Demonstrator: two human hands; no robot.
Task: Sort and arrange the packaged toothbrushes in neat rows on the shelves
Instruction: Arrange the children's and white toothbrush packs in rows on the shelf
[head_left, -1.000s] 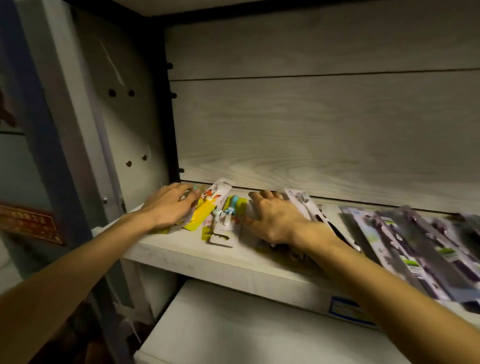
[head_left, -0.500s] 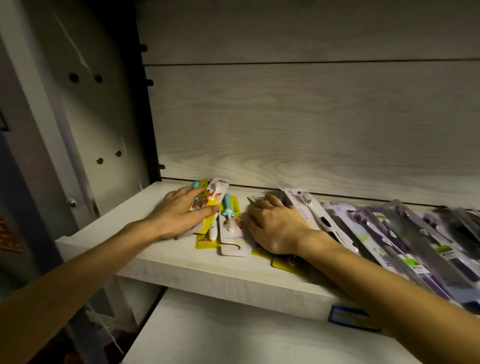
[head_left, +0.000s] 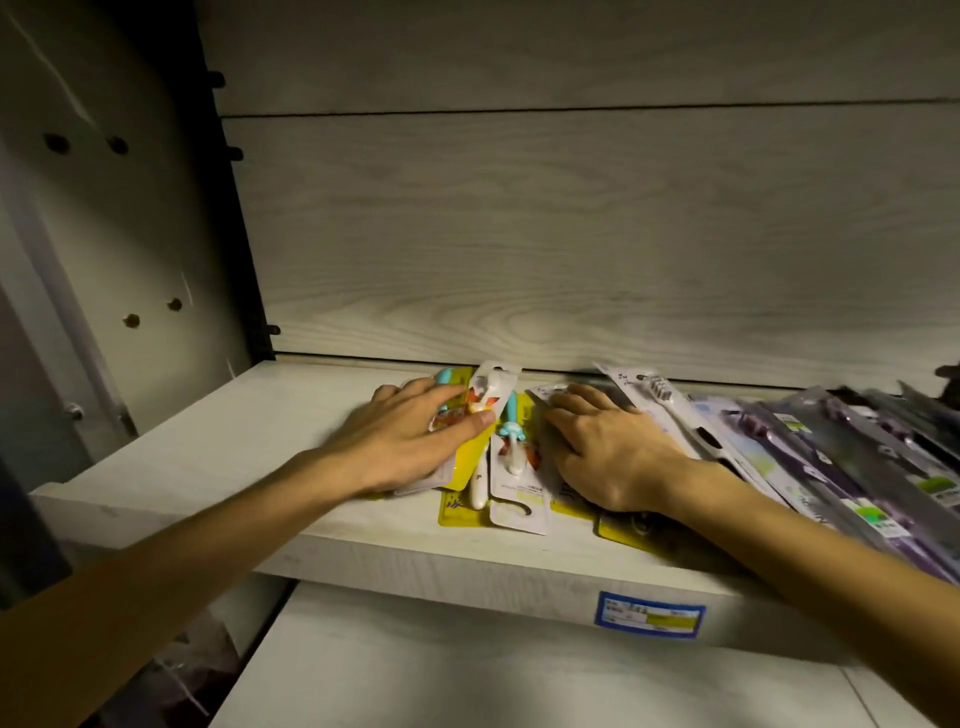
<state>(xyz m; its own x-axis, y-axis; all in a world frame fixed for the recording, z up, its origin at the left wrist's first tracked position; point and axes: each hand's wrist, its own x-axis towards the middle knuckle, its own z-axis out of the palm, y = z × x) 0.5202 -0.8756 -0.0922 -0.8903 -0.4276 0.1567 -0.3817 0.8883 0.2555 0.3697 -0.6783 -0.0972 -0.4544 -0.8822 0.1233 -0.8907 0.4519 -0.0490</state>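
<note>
Head view: left hand (head_left: 400, 441) and right hand (head_left: 608, 447), fingers extended flat, press yellow-carded children's toothbrush packs (head_left: 511, 457) onto the shelf (head_left: 208, 441).

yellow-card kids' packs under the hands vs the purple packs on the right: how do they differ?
The yellow-card packs are short and bright, holding small blue and white brushes; the purple packs are long, dark and glossy. The left hand and right hand rest on the yellow ones; the purple ones lie untouched. Both overlap, flat on the shelf.

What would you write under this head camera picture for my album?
Two hands, left hand and right hand, press toothbrush packs flat on a shelf.
</note>
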